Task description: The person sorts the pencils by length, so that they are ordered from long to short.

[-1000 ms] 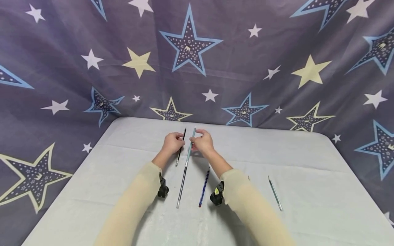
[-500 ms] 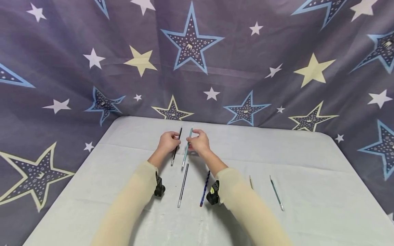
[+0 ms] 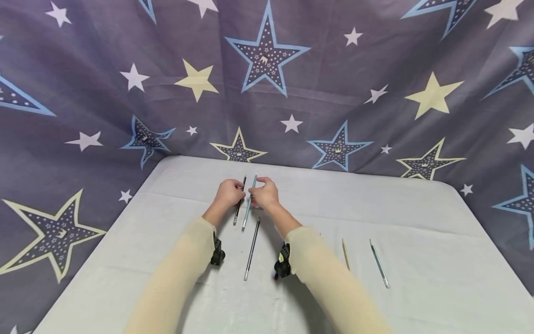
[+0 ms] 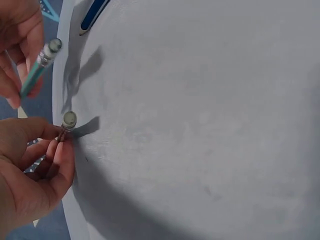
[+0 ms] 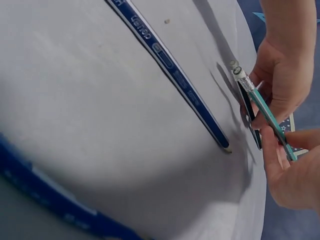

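In the head view, my left hand pinches a black pencil near the table's far side, its eraser end toward me. Just right of it my right hand holds a teal pencil between thumb and fingers. The two pencils run nearly side by side with a narrow gap. In the right wrist view, the white eraser and metal band of the teal pencil overlap the black pencil. A dark blue pencil with pale stripes lies on the table below the hands.
Another blue pencil lies mostly hidden under the right wrist camera. Right of the right sleeve, a gold pencil and a teal pencil lie on the white-covered table. A star-patterned curtain hangs behind the table.
Both hands have shifted left with their pencils, and the gap between the two pencils has narrowed. The held teal pencil no longer overlaps the dark blue one. The right sleeve uncovers more of the gold pencil.
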Available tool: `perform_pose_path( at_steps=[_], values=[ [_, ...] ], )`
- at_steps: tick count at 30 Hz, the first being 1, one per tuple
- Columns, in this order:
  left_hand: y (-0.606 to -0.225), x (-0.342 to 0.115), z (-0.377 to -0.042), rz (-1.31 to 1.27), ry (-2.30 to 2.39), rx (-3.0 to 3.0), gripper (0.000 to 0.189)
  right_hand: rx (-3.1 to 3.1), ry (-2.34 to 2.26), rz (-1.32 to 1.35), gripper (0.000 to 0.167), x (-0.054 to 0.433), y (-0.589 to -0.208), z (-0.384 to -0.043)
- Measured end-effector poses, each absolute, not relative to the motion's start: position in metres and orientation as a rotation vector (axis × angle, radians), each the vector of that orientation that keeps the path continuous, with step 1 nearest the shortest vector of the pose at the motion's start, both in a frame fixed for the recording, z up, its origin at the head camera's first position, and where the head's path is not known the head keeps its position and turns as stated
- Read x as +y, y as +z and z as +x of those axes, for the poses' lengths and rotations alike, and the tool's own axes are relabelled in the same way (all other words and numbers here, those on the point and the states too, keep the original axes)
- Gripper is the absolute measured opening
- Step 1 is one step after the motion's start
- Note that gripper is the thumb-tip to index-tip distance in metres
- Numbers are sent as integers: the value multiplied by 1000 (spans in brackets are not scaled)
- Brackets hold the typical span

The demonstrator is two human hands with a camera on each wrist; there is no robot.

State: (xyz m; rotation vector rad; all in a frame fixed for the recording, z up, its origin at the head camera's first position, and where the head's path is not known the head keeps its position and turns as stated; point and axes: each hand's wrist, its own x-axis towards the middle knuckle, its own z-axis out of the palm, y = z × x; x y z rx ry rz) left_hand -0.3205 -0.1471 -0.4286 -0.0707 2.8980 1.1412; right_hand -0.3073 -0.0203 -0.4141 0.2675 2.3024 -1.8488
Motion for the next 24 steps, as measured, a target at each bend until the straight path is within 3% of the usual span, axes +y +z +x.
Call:
perform_pose_path(
  at_steps=[24],
  values=[
    [-432, -148, -315, -53, 1087, 2916, 32, 2293, -1820, 319, 49, -29, -430, -316]
  ],
)
